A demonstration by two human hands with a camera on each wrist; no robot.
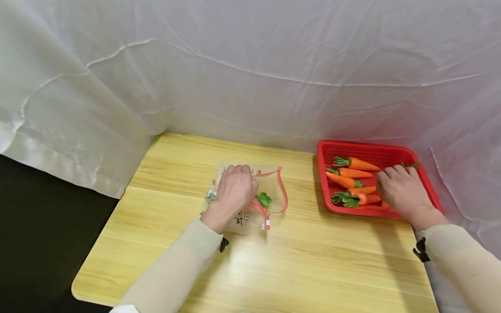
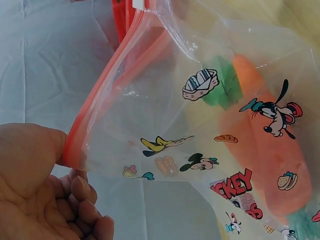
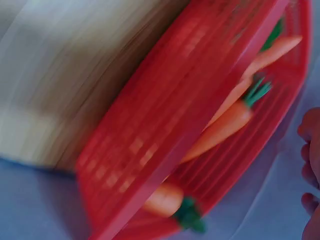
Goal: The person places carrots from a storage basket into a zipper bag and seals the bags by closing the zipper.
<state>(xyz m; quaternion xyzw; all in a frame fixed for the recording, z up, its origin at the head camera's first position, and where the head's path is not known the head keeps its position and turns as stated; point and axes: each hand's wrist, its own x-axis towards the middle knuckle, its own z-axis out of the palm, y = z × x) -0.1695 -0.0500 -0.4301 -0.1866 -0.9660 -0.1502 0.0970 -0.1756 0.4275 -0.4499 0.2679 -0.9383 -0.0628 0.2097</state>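
My left hand [image 1: 236, 184] pinches the corner of a clear zip bag [image 2: 165, 120] at its red zip strip, between thumb and fingers. Cartoon figures are printed on the plastic. Inside lie orange toy carrots [image 2: 272, 155] with green tops, and the bag's red-edged mouth faces right in the head view. On the other side, my right hand [image 1: 401, 191] hangs over the right part of a red basket [image 1: 325, 191], fingers bent downward. Only its fingertips [image 3: 312, 150] show at the edge of the right wrist view, with no carrot between them there. Several carrots [image 1: 352, 173] lie in the basket.
The basket stands at the back right of a light wooden table [image 1: 305, 261]. White cloth [image 1: 250, 78] hangs behind the table and along the right. A dark floor [image 1: 39, 226] shows past the table's left edge.
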